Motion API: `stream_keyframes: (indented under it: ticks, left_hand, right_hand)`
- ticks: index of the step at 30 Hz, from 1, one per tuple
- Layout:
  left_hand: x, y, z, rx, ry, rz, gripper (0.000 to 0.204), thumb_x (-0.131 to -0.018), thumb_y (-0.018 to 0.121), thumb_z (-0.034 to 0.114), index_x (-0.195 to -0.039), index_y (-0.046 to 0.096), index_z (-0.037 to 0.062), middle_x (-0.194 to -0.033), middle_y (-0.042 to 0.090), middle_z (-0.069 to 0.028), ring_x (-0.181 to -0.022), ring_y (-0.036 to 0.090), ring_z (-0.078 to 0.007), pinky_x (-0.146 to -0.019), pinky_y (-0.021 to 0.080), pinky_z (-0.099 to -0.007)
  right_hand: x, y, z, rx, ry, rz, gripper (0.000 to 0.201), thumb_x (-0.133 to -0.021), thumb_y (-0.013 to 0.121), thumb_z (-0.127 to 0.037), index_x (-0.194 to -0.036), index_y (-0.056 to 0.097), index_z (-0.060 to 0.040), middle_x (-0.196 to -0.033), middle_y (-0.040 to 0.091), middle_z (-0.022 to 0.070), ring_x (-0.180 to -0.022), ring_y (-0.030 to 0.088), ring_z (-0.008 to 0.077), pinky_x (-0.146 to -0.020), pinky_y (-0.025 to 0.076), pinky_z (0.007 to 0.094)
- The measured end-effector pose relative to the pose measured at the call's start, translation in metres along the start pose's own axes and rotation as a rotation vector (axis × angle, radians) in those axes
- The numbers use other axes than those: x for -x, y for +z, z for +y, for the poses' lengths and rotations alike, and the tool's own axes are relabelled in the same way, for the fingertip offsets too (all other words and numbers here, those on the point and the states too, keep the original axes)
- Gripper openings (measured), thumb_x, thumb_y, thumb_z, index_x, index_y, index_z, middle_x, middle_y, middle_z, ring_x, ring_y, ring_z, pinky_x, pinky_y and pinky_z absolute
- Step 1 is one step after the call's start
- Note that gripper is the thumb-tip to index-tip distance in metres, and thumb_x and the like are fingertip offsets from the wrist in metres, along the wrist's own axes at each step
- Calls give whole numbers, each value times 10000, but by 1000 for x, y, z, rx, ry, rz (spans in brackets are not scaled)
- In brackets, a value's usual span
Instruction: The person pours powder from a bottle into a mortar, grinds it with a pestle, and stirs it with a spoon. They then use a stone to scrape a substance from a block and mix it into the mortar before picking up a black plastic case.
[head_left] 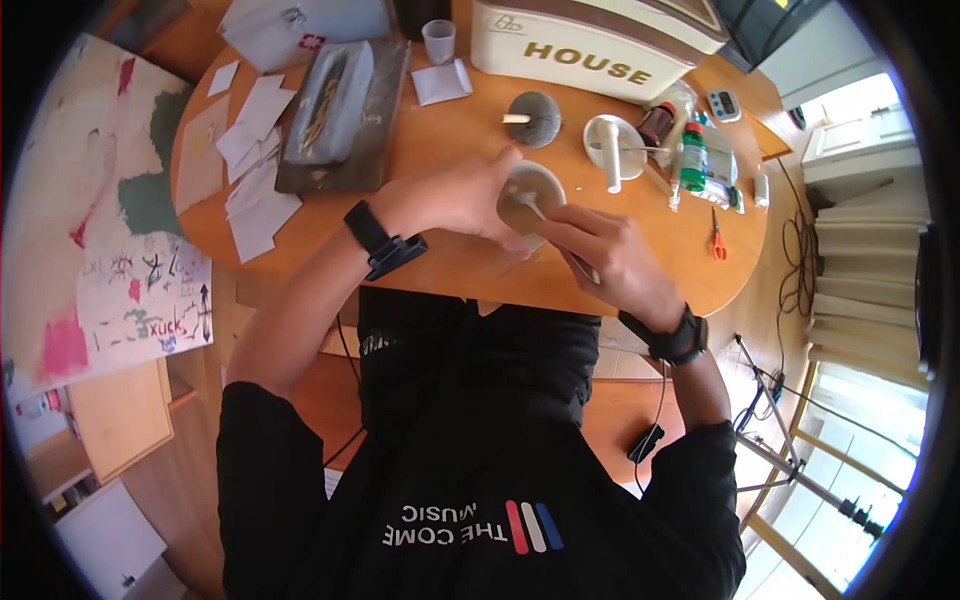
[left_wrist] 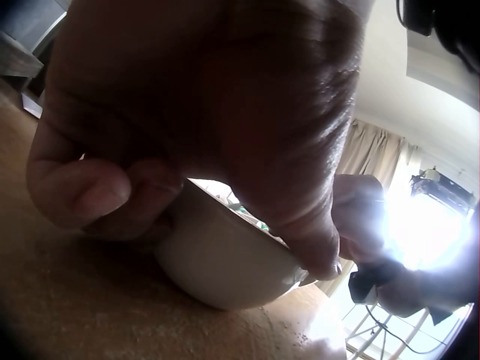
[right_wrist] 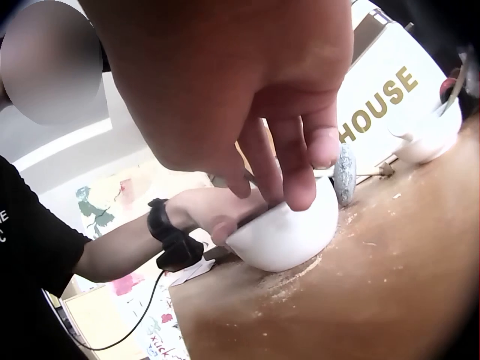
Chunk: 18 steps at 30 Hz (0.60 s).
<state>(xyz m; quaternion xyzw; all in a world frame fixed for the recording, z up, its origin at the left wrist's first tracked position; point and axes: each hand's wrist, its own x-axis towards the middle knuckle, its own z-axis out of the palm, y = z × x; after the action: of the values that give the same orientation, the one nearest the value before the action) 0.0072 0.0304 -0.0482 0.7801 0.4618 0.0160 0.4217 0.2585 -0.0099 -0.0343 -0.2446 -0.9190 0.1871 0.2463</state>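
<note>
A small white bowl [head_left: 548,180] is at the table's near edge, in front of the person. My left hand [head_left: 445,205] grips it from the side, thumb and fingers spread around its rim. In the left wrist view the rounded bowl [left_wrist: 225,259] shows beneath the palm, its rim slanted. My right hand [head_left: 622,262] holds a metal spoon [head_left: 531,204], whose working end dips inside the bowl. Its handle end [head_left: 585,268] sticks out below the fingers. In the right wrist view the fingers [right_wrist: 301,191] hang over the bowl's rim, hiding most of the spoon.
Beyond the bowl lie a grey round stone-like piece [head_left: 538,120] and a white mortar with pestle [head_left: 608,150]. To the right are a green bottle [head_left: 692,158], orange scissors [head_left: 719,240] and a timer [head_left: 723,105]. A dark tray [head_left: 390,120], papers [head_left: 258,195] and a HOUSE box [head_left: 590,50] stand around.
</note>
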Motion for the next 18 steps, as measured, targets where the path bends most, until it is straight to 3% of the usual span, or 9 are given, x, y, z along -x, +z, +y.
stream_keyframes:
  ticks: [6,9,15,18]
  left_hand:
    - [2,3,-3,-31,-4,45,992,-681,961,472,-1351,427,-27,-1226,683,-268,-1152,682,-409,-948,552,-457]
    - [1,3,-4,-21,30,43,1010,-682,959,485,-1364,421,-27,-1225,683,-271,-1146,684,-410,-946,555,-460]
    - [2,3,-3,-54,8,50,992,-689,958,468,-1359,422,-31,-1196,693,-273,-1118,697,-401,-928,559,-456]
    - [4,0,4,-73,-41,17,965,-695,956,458,-1341,432,-31,-1202,693,-271,-1114,700,-392,-915,561,-457]
  right_hand:
    - [6,-15,-10,5,89,79,260,-843,724,85,-1089,694,5,-1013,714,142,-781,709,351,-635,562,401]
    - [5,-9,-16,18,133,35,224,-865,714,77,-1076,690,8,-973,702,144,-762,699,358,-628,554,409]
    - [4,-5,-21,-32,237,53,185,-926,681,86,-1107,682,47,-974,703,171,-781,697,358,-673,548,405]
    - [-3,-8,-16,26,145,29,179,-893,719,49,-1063,688,3,-913,675,146,-747,682,376,-630,539,424]
